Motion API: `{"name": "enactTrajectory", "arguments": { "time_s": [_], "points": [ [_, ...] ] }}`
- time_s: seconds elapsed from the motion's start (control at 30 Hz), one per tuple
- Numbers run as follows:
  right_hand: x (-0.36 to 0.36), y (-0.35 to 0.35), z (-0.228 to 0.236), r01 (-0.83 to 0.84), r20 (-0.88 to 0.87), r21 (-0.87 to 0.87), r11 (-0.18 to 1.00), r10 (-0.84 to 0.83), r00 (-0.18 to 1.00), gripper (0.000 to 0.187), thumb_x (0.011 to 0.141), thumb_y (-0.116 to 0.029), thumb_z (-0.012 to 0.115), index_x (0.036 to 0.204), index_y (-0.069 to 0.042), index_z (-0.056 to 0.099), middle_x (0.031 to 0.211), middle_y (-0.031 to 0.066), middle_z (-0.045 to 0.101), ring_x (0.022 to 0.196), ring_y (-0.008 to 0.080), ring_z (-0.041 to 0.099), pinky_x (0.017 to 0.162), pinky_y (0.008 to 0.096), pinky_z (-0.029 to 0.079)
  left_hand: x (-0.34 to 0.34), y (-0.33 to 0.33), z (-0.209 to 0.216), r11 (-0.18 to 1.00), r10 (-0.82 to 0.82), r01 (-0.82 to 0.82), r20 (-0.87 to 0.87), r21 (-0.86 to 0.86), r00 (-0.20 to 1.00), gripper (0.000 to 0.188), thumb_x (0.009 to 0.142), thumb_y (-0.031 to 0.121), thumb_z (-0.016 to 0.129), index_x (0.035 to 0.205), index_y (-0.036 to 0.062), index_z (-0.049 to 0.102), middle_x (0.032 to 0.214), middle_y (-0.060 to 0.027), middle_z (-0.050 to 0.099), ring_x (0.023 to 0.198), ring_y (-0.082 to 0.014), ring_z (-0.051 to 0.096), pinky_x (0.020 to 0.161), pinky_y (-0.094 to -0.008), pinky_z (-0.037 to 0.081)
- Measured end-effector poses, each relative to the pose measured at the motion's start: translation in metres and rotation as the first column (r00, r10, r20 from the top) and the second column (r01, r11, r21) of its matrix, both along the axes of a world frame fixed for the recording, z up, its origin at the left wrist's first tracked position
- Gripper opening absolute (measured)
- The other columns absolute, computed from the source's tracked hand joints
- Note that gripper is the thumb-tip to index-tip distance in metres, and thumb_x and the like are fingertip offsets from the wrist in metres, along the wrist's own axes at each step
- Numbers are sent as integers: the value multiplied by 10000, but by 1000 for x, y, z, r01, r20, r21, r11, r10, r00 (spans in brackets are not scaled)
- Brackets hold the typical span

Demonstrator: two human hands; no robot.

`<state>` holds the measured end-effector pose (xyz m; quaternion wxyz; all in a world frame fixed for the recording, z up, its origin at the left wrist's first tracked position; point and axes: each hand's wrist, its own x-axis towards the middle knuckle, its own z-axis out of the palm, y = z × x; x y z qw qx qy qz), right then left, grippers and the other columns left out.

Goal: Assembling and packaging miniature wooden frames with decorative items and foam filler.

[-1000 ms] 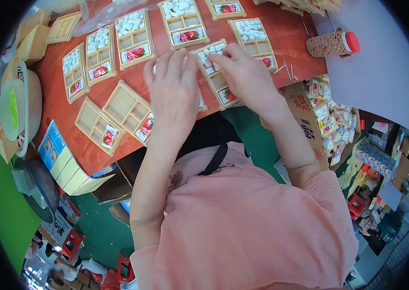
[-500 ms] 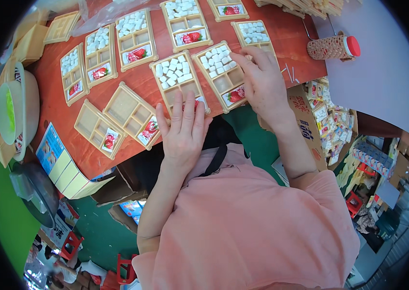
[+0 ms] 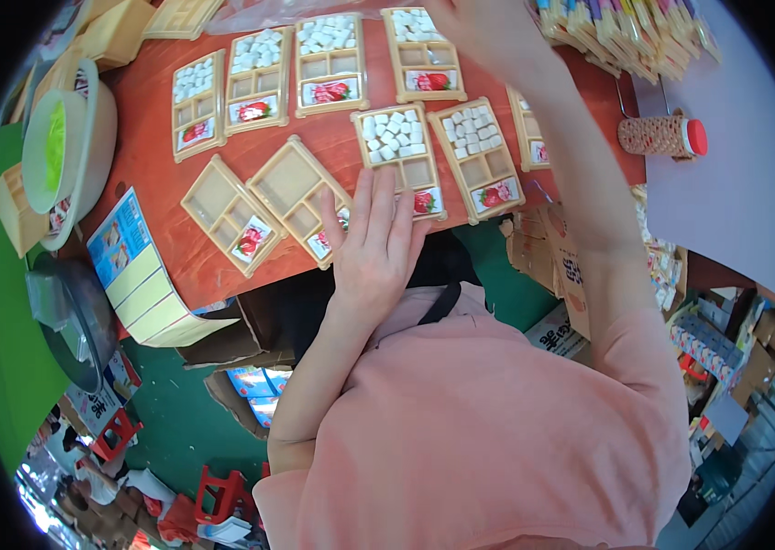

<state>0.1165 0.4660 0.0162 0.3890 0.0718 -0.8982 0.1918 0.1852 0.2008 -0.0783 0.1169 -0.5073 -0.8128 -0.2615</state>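
Observation:
My left hand (image 3: pixel 373 252) lies flat with fingers stretched over the near end of a beige compartment tray (image 3: pixel 418 171). Small white marshmallow-like pieces (image 3: pixel 393 134) fill that tray's large compartment, and a strawberry-printed sachet (image 3: pixel 425 201) sits partly beside my fingers. Far off at the upper edge, my right hand (image 3: pixel 493 35) reaches past a filled tray (image 3: pixel 412 60); its fingers are cut off or blurred. To the left of my left hand, two trays, a left one (image 3: pixel 219 190) and a right one (image 3: pixel 288 174), hold sachets but no white pieces.
More filled trays stand in a row along the back of the red table (image 3: pixel 149 202). Coloured-end sticks (image 3: pixel 630 37) and a red-lidded jar (image 3: pixel 655 136) are at right. Bowls (image 3: pixel 85 174) and a label sheet (image 3: pixel 144 284) lie left; a cardboard box (image 3: pixel 548 247) stands below the table edge.
My right hand has left the marshmallow-like pieces in the near right tray and moved up to the far edge. The view has shifted; my left hand stays on its tray.

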Motion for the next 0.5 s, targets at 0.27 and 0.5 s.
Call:
{"name": "enactTrajectory", "arguments": {
  "time_s": [0.27, 0.5],
  "points": [
    [-163, 47, -26, 210, 339, 302, 930, -310, 888, 195, 877, -101, 570, 935, -1, 727, 965, 253, 679, 931, 421, 669, 823, 501, 542, -29, 25, 18, 995, -6, 14, 73, -97, 997, 539, 877, 330, 717, 1210, -75, 591, 1315, -272, 560, 1312, -436, 473, 1140, -657, 248],
    [-185, 48, -24, 157, 687, 220, 963, -267, 676, 435, 784, -297, 721, 1080, 18, 680, 1097, 284, 680, 1041, 424, 667, 894, 481, 546, -22, -30, 28, 996, 25, -21, 44, -90, 999, 488, 861, 341, 744, 1177, -11, 625, 1352, -222, 568, 1320, -376, 507, 1114, -666, 289]
  ]
}}
